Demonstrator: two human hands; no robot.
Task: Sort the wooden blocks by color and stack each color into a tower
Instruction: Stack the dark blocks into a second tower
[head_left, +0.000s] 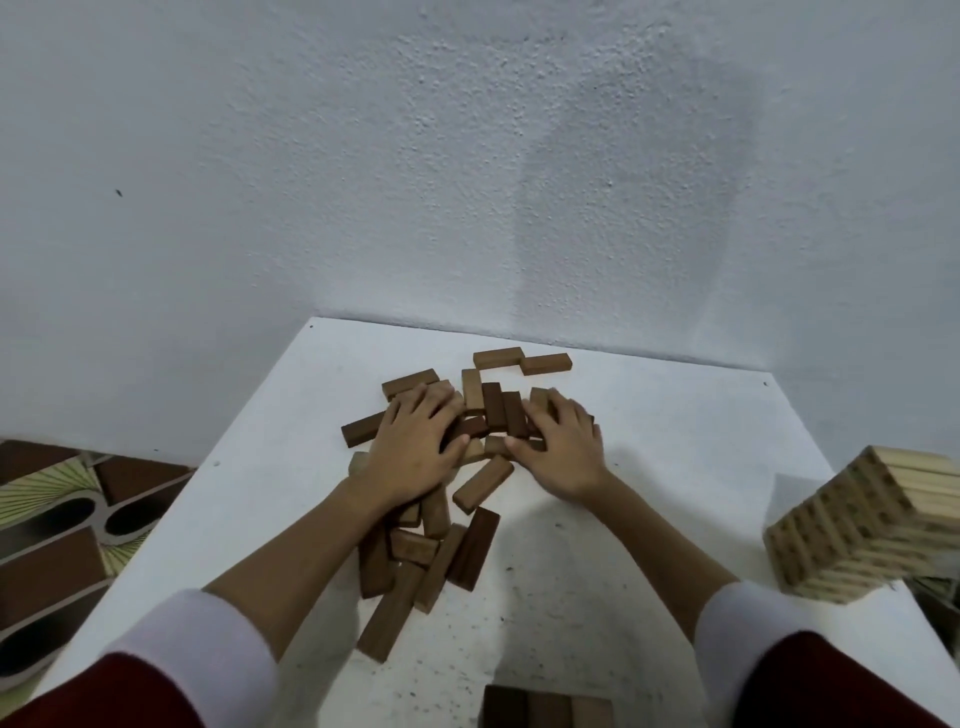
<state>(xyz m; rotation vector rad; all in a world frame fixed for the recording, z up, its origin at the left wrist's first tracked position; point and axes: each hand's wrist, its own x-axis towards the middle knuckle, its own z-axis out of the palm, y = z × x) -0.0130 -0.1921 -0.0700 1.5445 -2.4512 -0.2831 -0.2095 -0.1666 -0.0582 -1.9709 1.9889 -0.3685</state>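
My left hand (415, 441) and right hand (563, 447) lie flat, fingers spread, on the loose brown blocks (441, 499) at mid-table (675, 441); they hold nothing. The blocks' long axes point every way. A pale tower (862, 525) stands at the right edge, tilted in view.

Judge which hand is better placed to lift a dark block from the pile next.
Probably the right hand: its fingertips lie against the two dark blocks exposed mid-pile. The left hand lies flat over mostly lighter ones.
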